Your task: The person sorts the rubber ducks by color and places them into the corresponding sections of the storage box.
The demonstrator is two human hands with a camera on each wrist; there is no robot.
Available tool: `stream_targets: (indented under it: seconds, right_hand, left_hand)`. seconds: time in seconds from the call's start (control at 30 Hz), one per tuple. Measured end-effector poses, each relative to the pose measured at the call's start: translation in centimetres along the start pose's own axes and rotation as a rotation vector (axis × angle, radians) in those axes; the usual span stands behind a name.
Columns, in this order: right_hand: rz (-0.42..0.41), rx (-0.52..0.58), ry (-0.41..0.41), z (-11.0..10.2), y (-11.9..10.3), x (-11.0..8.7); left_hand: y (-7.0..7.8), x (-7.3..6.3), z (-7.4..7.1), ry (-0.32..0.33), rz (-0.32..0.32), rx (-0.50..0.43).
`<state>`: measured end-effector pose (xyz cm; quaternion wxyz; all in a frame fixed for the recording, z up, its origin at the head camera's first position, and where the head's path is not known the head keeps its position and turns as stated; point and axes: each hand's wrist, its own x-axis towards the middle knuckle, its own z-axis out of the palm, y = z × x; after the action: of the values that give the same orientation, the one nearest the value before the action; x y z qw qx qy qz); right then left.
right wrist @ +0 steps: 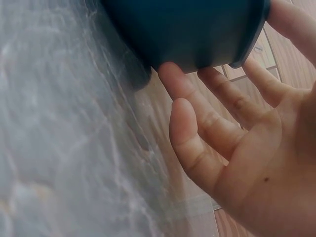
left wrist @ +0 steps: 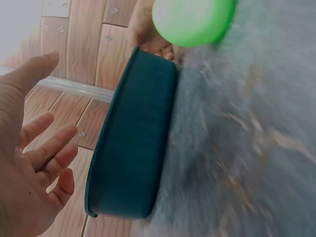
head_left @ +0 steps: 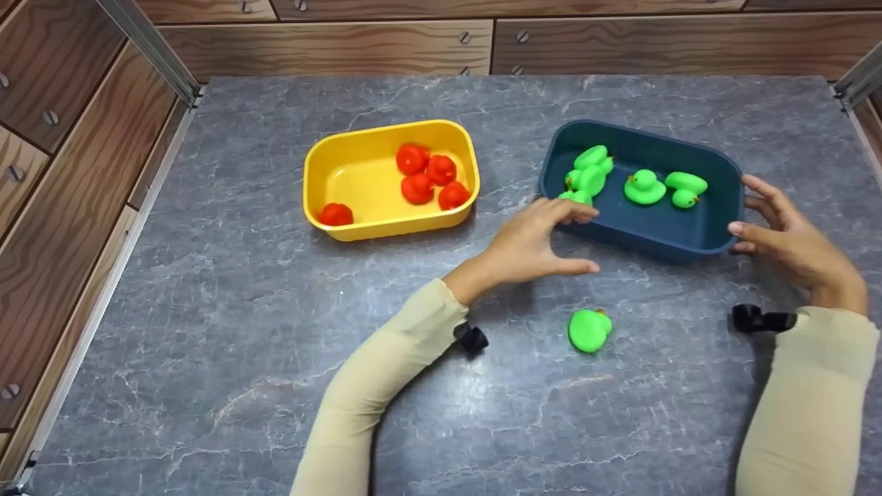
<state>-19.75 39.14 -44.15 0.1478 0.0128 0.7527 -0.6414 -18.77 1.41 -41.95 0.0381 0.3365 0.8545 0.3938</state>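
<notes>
My left hand (head_left: pixel 527 241) hovers at the near left corner of a dark blue bin (head_left: pixel 641 234), thumb and fingers spread apart with nothing between them. At the bin's right end, my right hand (head_left: pixel 799 238) touches the end wall and rim with its fingertips. In the right wrist view those fingers (right wrist: pixel 222 118) are spread against the wall. Several green rubber ducks (head_left: pixel 644 187) lie inside the bin, some partly behind my left fingers. Another green duck (head_left: pixel 589 331) lies on the table in front of the bin; the left wrist view shows its rounded green body (left wrist: pixel 192 19) close up.
To the left stands a yellow bin (head_left: pixel 393 227) holding several small round red toys (head_left: pixel 417 188). The grey marbled tabletop (head_left: pixel 227 310) is bordered by wood-patterned panels (head_left: pixel 331 52) at the back and left. A small black device (head_left: pixel 472 339) sits at my left cuff.
</notes>
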Motion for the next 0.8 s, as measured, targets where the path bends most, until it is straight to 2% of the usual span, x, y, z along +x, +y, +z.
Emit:
stream_targets:
  seconds: [0.17, 0.3, 0.5, 0.73, 0.8]
  right_hand:
    - [0.001, -0.042, 0.017, 0.0, -0.1, 0.0]
    - [0.000, 0.000, 0.001, 0.0, 0.0, 0.1]
    - [-0.002, -0.013, 0.002, 0.1, 0.1, 0.1]
    - [0.012, -0.144, 0.019, 0.1, -0.1, 0.2]
    - [0.015, -0.141, 0.023, 0.1, -0.1, 0.2]
  left_hand:
    - [-0.1, -1.2, -0.2, -0.069, 0.014, -0.001]
    - [0.2, -2.1, 0.2, -0.163, 0.003, 0.004]
    - [0.6, -2.7, 1.0, -0.290, -0.020, 0.044]
    - [1.1, -3.1, 1.9, -0.365, 0.020, 0.105]
    - [1.2, -3.2, 2.1, -0.380, 0.022, 0.128]
